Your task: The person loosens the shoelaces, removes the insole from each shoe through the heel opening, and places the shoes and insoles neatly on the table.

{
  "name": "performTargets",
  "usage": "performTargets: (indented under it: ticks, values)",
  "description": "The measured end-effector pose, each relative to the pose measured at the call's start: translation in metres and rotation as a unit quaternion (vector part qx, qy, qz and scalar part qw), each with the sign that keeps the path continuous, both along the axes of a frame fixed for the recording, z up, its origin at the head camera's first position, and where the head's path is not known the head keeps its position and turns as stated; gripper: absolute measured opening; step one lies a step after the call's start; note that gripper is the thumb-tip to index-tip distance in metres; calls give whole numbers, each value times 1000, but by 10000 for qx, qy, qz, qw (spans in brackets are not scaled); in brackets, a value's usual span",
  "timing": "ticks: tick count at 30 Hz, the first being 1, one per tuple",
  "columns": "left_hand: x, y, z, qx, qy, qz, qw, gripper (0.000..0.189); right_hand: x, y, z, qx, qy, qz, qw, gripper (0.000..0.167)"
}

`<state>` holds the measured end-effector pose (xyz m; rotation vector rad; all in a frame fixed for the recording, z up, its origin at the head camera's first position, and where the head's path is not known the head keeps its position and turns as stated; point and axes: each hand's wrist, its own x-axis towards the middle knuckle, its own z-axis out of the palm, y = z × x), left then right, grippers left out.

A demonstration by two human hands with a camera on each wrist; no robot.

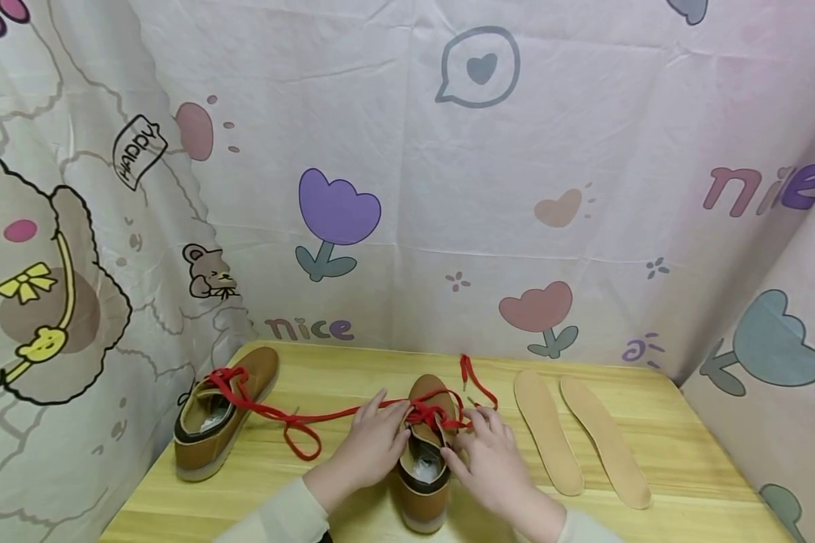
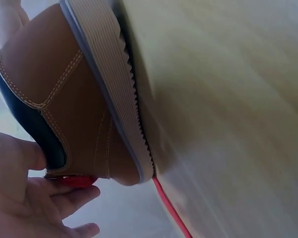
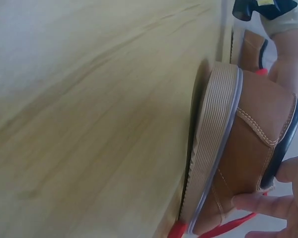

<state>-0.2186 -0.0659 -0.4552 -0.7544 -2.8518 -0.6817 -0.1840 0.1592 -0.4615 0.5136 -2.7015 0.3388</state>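
Note:
A brown leather shoe (image 1: 424, 498) with a dark collar stands upright on the table, its toe pointing away from me. Red shoelace (image 1: 422, 412) crosses loosely over its front. My left hand (image 1: 372, 446) pinches the left edge of the shoe's opening, the thumb (image 2: 34, 154) at the collar and the fingers beside the lace. On the opposite side, my right hand (image 1: 492, 456) pinches the right edge. Its index finger (image 3: 263, 204) lies along the brown side (image 3: 253, 144) in the right wrist view. Some crumpled white filling (image 1: 425, 469) shows inside the shoe.
A second brown shoe (image 1: 204, 456) with red laces stands at the left of the wooden table (image 1: 353, 369). Long red lace (image 1: 302, 418) with a loop stretches between the shoes. Two tan insoles (image 1: 548, 434) lie at the right. A printed curtain (image 1: 407, 151) hangs behind.

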Motion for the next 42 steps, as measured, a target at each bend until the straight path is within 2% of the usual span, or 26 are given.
performTargets:
  ticks: [8,14,20,26,32,38,42]
  values:
    - [-3,-2,-1,-135,-29,66,9999,50,-1,-1,0,-131,-101,88,9998,27]
    - [5,2,1,82,-76,286,9995,51,-1,6,7,-610,-84,163,9980,21]
    - [10,9,2,200,89,436,9988,52,3,13,16,-740,-159,158,9970,15]
    - [12,18,4,159,299,565,9978,59,9,24,23,-822,-382,82,9959,13]
    - [17,26,11,142,236,613,9977,64,15,35,29,-816,-560,21,9951,11]
    - [24,35,13,-10,293,827,9961,65,21,44,34,-833,-597,2,9947,8]
    - [27,44,13,-210,290,789,9962,68,22,52,39,-833,-620,-70,9946,8]
